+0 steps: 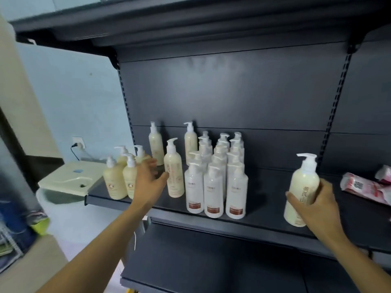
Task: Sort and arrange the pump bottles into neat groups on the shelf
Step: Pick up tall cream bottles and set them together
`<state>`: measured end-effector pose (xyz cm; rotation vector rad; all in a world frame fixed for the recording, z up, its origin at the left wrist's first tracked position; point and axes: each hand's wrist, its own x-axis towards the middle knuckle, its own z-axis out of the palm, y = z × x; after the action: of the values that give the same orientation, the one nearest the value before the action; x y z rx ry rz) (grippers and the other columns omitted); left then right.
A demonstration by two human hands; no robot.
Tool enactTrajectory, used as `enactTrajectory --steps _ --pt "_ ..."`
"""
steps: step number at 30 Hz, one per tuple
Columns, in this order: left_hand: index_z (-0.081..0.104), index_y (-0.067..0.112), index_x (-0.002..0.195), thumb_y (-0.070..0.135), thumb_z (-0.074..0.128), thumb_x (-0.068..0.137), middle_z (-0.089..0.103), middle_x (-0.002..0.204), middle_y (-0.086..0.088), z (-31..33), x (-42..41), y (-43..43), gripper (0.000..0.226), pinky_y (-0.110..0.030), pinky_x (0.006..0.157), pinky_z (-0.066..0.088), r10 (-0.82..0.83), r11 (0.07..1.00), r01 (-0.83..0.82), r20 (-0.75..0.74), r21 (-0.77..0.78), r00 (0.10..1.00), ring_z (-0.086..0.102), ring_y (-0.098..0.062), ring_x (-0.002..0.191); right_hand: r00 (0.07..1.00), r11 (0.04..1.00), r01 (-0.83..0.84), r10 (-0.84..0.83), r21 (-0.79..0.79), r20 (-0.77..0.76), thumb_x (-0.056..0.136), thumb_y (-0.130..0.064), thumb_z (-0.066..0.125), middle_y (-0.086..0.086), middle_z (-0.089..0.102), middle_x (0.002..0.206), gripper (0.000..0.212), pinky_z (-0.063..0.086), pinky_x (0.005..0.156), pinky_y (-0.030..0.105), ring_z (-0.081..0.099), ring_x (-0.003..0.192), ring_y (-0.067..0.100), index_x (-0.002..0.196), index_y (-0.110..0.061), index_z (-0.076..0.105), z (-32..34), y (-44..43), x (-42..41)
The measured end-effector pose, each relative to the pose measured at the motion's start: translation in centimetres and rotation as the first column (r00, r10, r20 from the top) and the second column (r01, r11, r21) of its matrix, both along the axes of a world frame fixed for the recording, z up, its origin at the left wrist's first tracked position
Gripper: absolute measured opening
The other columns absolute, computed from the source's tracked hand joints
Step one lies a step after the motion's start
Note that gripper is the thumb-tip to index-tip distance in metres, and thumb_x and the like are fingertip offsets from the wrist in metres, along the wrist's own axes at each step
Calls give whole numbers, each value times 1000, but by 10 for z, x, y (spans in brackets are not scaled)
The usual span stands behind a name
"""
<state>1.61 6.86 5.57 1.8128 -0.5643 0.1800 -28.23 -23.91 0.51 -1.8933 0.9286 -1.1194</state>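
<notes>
Head view: a person sorts pump bottles on a dark metal shelf [264, 182]. The landmark is the white-bottle block [215, 176], standing in tidy rows at mid-shelf. Well to the right of that block, the right hand [317, 201] is wrapped around the lower body of a cream bottle [301, 187], its grip closed on it with the thumb across the label; whether the base rests on the shelf edge cannot be told. Just left of the block, the left hand [149, 178] has its grip spread open and holds nothing, thumb almost touching a tall cream bottle [174, 172]. Farther left of the block, a cluster of cream bottles [122, 176] stands loosely at the shelf end, two more [156, 142] behind. Pink packets [368, 187] lie far right of the block. The bottles look like rigid, smooth plastic, probably full and fairly heavy; taking them round the mid-body, not by the pump head, seems safest, since tall ones could topple neighbours.
</notes>
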Motion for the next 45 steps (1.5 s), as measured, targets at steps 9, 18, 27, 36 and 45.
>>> enactTrajectory --steps 9,18,27,36,45 --pt "45 17 147 26 86 82 58 140 -1 -43 44 -21 77 -34 99 53 -136 987 146 -133 67 982 60 -19 124 994 875 -13 63 -485 87 74 -9 91 -3 53 130 64 48 107 43 51 125 24 128 -11 58 34 92 33" --pt "54 18 140 25 86 86 68 123 6 -43 51 -33 63 -33 97 56 -177 979 189 -146 71 973 65 -11 110 979 927 -193 206 -322 5 80 -19 87 -14 52 121 52 53 92 33 59 108 13 121 -29 57 19 117 85" --pt "64 27 122 37 94 74 74 106 14 2 23 14 57 -24 78 59 -109 989 124 169 -80 980 71 -2 94 987 936 -159 160 -314 -21 81 -28 84 -18 53 117 45 51 87 24 58 108 13 120 -29 60 20 124 90" --pt "68 27 121 38 94 73 77 111 14 85 -73 -20 55 -24 79 62 -396 893 427 205 -140 895 74 -2 99 991 955 -64 95 -288 92 83 -29 86 -11 58 121 44 54 89 29 59 110 12 117 -31 59 41 112 57" --pt "63 27 123 31 89 82 74 110 19 54 -169 -117 48 -8 71 56 -538 837 540 43 -89 842 67 15 94 994 955 60 -31 -289 103 82 -30 85 -16 52 124 51 53 90 33 55 112 9 123 -34 55 62 55 -31"
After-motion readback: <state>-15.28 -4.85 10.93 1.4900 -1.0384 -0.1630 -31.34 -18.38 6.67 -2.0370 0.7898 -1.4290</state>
